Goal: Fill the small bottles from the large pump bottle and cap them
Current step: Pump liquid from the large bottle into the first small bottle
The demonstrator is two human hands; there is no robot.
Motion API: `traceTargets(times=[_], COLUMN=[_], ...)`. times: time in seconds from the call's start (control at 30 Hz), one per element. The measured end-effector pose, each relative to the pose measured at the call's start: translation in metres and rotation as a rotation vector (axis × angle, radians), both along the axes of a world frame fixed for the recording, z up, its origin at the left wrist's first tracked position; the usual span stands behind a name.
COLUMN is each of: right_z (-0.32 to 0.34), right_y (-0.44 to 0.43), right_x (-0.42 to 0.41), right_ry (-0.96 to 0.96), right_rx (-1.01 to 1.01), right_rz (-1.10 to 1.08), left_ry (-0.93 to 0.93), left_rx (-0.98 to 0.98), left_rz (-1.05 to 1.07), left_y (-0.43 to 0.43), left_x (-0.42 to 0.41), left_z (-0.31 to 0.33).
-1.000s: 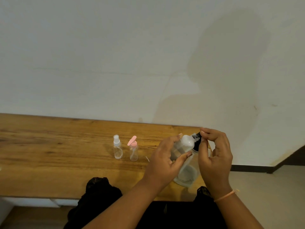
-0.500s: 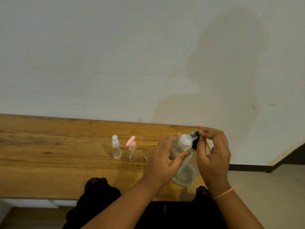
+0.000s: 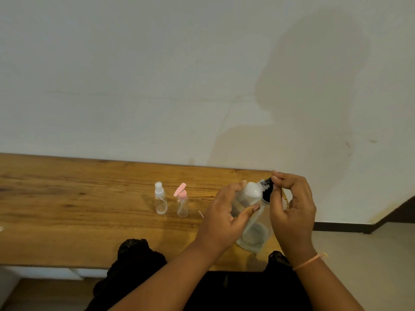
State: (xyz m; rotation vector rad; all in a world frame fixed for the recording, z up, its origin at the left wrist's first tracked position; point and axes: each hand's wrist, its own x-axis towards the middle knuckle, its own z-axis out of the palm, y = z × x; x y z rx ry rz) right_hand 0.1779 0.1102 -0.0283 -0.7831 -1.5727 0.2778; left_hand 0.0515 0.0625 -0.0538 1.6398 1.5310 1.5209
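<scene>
A large clear pump bottle (image 3: 253,232) stands near the right end of the wooden table (image 3: 78,212). My left hand (image 3: 226,218) grips a small bottle with a white top (image 3: 252,190) in front of the large bottle's upper part. My right hand (image 3: 292,212) pinches the black pump head (image 3: 266,184) of the large bottle with thumb and fingers. Two more small clear bottles stand to the left: one with a white spray cap (image 3: 160,198), one with a pink pump cap (image 3: 182,202).
A white wall rises directly behind the table. The table's right end lies just beyond my right hand, with floor (image 3: 370,265) below. A thin small stick (image 3: 200,213) lies beside the pink-capped bottle. Dark clothing (image 3: 139,257) shows at the table's near edge.
Both hands and the bottles stay nearly in place; my right fingers shift slightly on the black pump head.
</scene>
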Motion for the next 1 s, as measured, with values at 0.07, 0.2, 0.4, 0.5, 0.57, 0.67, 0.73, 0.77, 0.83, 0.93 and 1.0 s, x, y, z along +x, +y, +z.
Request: traceTargets(times=[0.07,0.2,0.4,0.5,0.57,0.67,0.73,0.77,0.83,0.93,1.0], right_z=[-0.0019,-0.0035,0.0018,0.0004,-0.0008,-0.0010,-0.0005,-0.0001,0.0017,0.0034,0.0022], right_y=[0.0013,-0.0012,-0.0032,0.0010,0.0026,0.0019,0.0003,-0.0008,-0.0030,-0.0040,-0.0026], right_x=[0.0009,0.0019,-0.0013,0.0000,0.0011,0.0017,0.0012,0.0004,-0.0014,-0.0017,-0.0004], right_ry=[-0.004,0.004,0.024,0.010,-0.003,-0.012,0.007,0.018,0.032,0.022,0.014], right_rx=[-0.014,-0.007,0.018,0.006,-0.008,-0.013,-0.009,-0.007,-0.004,0.000,-0.001], right_rz=[0.003,0.014,0.001,-0.011,-0.020,-0.018,-0.007,-0.002,0.005,0.004,0.006], left_ry=[-0.003,-0.018,-0.023,-0.017,-0.024,-0.018,-0.018,-0.022,-0.041,-0.031,-0.037], left_rx=[-0.019,-0.016,0.038,0.004,-0.022,-0.033,-0.019,-0.010,0.001,0.018,0.004], left_rz=[-0.007,-0.011,-0.003,-0.011,-0.029,-0.032,-0.026,-0.022,-0.025,-0.020,-0.023], left_y=[-0.0006,-0.0029,-0.0017,0.0016,0.0027,0.0016,-0.0003,-0.0013,-0.0027,-0.0021,-0.0005], left_x=[-0.0005,0.0001,0.0017,0.0010,-0.0004,-0.0022,-0.0020,-0.0017,-0.0008,-0.0002,-0.0005], left_z=[-0.0001,0.0014,0.0032,0.0019,-0.0005,-0.0017,-0.0009,-0.0005,0.0009,0.0016,0.0009])
